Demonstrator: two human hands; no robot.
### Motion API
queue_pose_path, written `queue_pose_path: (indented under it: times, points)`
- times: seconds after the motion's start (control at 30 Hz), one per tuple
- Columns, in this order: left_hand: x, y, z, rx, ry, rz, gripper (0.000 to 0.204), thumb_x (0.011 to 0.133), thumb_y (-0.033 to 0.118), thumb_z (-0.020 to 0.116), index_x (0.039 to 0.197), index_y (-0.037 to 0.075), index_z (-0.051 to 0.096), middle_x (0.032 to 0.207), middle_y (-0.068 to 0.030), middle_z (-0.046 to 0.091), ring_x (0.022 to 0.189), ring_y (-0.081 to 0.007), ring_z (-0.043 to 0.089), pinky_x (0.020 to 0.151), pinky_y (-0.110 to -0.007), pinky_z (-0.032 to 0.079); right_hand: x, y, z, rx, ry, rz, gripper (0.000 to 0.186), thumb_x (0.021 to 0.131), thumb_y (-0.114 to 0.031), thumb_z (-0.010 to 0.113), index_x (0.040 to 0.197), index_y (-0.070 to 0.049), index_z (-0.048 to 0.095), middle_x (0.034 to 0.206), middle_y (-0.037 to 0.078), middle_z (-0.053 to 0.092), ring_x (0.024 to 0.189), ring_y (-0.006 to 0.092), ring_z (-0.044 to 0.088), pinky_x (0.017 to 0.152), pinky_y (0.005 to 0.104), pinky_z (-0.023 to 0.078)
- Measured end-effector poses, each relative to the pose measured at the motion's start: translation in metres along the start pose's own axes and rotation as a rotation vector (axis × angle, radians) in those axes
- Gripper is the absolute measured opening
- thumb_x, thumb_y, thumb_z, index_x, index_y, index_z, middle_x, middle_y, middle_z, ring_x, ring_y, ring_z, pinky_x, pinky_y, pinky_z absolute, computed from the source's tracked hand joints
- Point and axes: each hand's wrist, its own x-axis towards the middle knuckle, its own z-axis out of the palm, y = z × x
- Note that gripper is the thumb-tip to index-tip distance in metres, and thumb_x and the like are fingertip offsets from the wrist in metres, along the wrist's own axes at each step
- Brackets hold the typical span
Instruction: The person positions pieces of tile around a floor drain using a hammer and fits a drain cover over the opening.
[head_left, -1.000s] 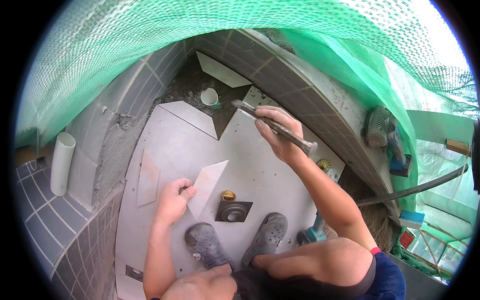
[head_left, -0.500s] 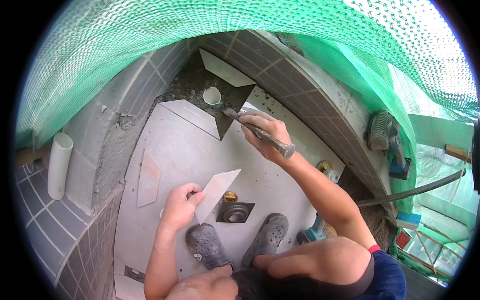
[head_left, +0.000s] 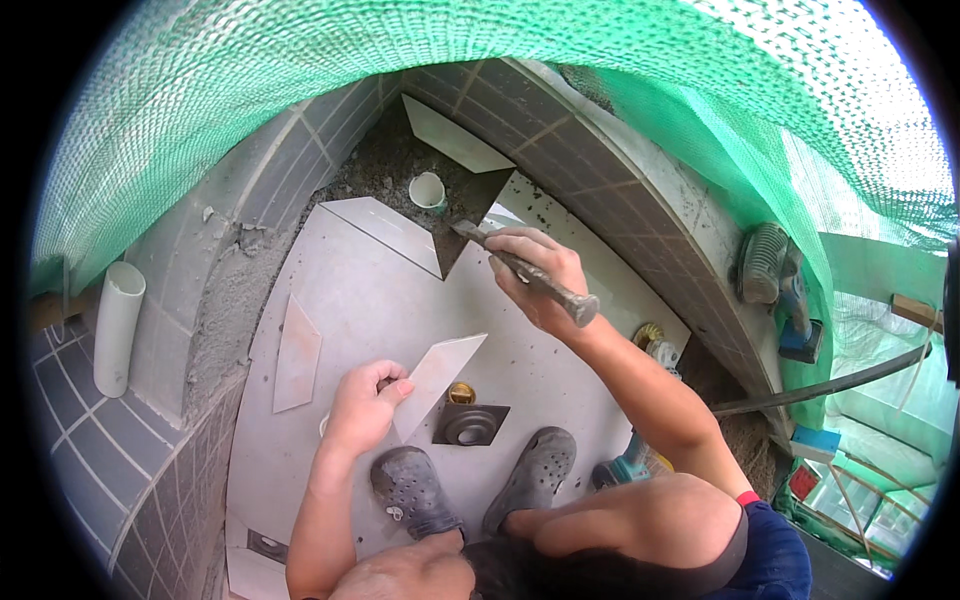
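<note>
Chisel (head_left: pixel 545 280) and pale tile piece (head_left: pixel 440 380) occupy the two hands, above a floor (head_left: pixel 530 370) of large whitish tiles. The right hand (head_left: pixel 552 262) has its grip wrapped around the chisel's shaft; the flat tip points up and left, over the edge of a dark mortar patch (head_left: pixel 375 165), and the round head sticks out behind, toward the forearm. Whether the tip touches anything, I cannot tell. The left hand (head_left: pixel 362 408) has its grip pinched on the tile piece's left edge, thumb on top, with the pointed end aimed up and right. The tile piece's lower end is near the left clog (head_left: pixel 415 485).

A white pipe stub (head_left: pixel 427 190) stands in the mortar patch, and a narrow tile strip (head_left: pixel 455 138) lies beyond it along the grey tiled wall (head_left: pixel 560 140). Another pale offcut (head_left: pixel 298 360) lies to the left of the left hand. Just right of the tile piece are a brass ring (head_left: pixel 461 393) and, nearer the feet, a dark square drain plate (head_left: pixel 470 425). Green netting (head_left: pixel 480 35) hangs over the far side.
</note>
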Motion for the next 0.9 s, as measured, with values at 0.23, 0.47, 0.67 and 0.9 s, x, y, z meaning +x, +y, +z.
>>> queue_pose_path:
  times: [0.23, 0.47, 0.67, 0.9]
  points:
    - [0.002, 0.004, 0.000, 0.028, 0.018, 0.012, 0.016, 0.092, 0.009, 0.071, 0.102, -0.004, 0.072, 0.082, -0.0099, 0.072, 0.076, -0.0157, 0.063, 0.072, -0.033, 0.050, 0.000, 0.000, -0.002, 0.003, 0.010, 0.007, 0.022, 0.089, -0.004, 0.073, 0.110, 0.000, 0.072, 0.111, 0.017, 0.072, 0.093, 0.0352, 0.072, 0.081, 0.0395, 0.058]
    - [0.004, 0.004, 0.002, -0.007, 0.016, 0.020, 0.015, 0.092, 0.009, 0.072, 0.100, -0.003, 0.072, 0.081, -0.0100, 0.071, 0.074, -0.0164, 0.062, 0.071, -0.033, 0.050, 0.007, 0.007, 0.007, -0.023, 0.133, -0.005, 0.022, 0.090, -0.009, 0.076, 0.110, -0.001, 0.071, 0.107, 0.017, 0.072, 0.091, 0.0348, 0.072, 0.079, 0.0398, 0.059]
    - [0.003, 0.006, 0.002, 0.025, 0.013, 0.000, 0.015, 0.091, 0.009, 0.072, 0.100, -0.003, 0.072, 0.081, -0.0105, 0.071, 0.074, -0.0168, 0.063, 0.071, -0.033, 0.050, -0.007, 0.007, 0.028, -0.023, 0.152, -0.043, 0.022, 0.090, -0.011, 0.079, 0.107, -0.002, 0.069, 0.105, 0.016, 0.070, 0.089, 0.0342, 0.072, 0.075, 0.0402, 0.059]
    - [0.004, 0.004, 0.005, 0.026, 0.003, 0.022, 0.017, 0.091, 0.010, 0.072, 0.101, -0.003, 0.073, 0.082, -0.0108, 0.072, 0.075, -0.0168, 0.064, 0.072, -0.034, 0.051, -0.006, 0.010, 0.031, -0.070, 0.153, -0.011, 0.021, 0.090, -0.010, 0.078, 0.108, -0.002, 0.068, 0.105, 0.016, 0.069, 0.089, 0.0349, 0.071, 0.074, 0.0415, 0.059]
